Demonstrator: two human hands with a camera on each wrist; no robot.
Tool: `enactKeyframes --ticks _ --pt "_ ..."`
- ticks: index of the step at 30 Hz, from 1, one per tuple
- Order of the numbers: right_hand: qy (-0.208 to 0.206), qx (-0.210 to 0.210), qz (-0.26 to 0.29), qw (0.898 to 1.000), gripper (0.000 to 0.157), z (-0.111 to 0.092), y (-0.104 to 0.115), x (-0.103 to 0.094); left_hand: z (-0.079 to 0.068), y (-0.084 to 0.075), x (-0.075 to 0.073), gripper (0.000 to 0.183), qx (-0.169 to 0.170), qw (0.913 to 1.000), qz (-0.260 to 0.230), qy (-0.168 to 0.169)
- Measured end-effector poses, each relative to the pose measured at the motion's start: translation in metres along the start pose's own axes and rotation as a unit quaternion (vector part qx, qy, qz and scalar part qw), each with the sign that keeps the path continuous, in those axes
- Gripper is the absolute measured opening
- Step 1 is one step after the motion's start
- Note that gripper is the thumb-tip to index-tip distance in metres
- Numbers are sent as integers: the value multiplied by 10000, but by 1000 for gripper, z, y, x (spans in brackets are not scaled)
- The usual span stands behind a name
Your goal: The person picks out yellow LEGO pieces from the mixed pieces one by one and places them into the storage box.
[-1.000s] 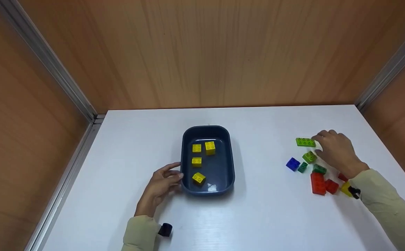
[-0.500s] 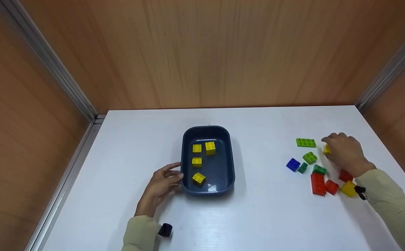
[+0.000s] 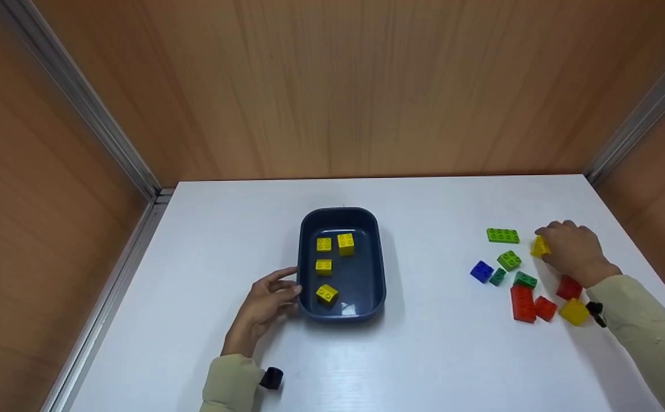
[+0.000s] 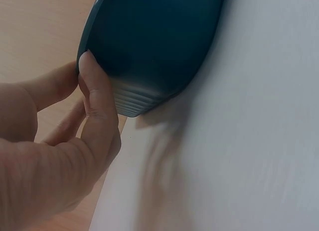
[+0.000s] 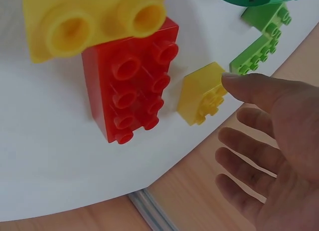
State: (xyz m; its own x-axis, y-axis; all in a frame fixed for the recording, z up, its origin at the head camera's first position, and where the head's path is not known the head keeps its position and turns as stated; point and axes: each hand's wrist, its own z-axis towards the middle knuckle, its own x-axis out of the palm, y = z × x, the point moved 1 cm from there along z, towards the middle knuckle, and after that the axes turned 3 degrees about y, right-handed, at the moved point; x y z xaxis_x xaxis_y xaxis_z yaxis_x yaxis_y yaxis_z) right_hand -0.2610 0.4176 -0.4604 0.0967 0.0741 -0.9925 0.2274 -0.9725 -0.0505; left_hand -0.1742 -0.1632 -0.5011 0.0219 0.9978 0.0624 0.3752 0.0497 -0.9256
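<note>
My left hand (image 3: 266, 300) touches the left wall of a dark blue plastic bin (image 3: 370, 274), thumb and forefinger at its rim. Several yellow toy bricks lie inside it, one a taller yellow brick (image 3: 345, 244). In the left wrist view, fingertips meet the bin's edge (image 4: 92, 22). On the right, my right hand (image 3: 575, 252) is over a yellow brick (image 3: 540, 246), partly hidden by the hand in the head view. In the right wrist view, the thumb tip is right at that yellow brick's corner (image 5: 199, 94), while the other fingers are spread and loosely extended.
Near the right hand lie a long lime brick (image 3: 502, 235), a lime brick (image 3: 509, 260), a blue brick (image 3: 481, 271), small green bricks, several red bricks such as a long red one (image 3: 522, 304), and a yellow brick (image 3: 574, 312). Wood-grain walls enclose the white table (image 3: 435, 355).
My right hand has moved right and slightly toward me, off the long lime brick's end, uncovering part of the yellow brick. My left hand and the bin have stayed put.
</note>
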Motion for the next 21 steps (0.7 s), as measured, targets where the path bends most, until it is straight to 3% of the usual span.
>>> enactKeyframes --ticks 12,21 --pt "429 91 79 9990 59 0 -6 5 1 1 0 47 7 10000 -1 38" --pt "387 -61 13 9992 60 4 -6 7 0 0 0 46 -9 10000 43 10"
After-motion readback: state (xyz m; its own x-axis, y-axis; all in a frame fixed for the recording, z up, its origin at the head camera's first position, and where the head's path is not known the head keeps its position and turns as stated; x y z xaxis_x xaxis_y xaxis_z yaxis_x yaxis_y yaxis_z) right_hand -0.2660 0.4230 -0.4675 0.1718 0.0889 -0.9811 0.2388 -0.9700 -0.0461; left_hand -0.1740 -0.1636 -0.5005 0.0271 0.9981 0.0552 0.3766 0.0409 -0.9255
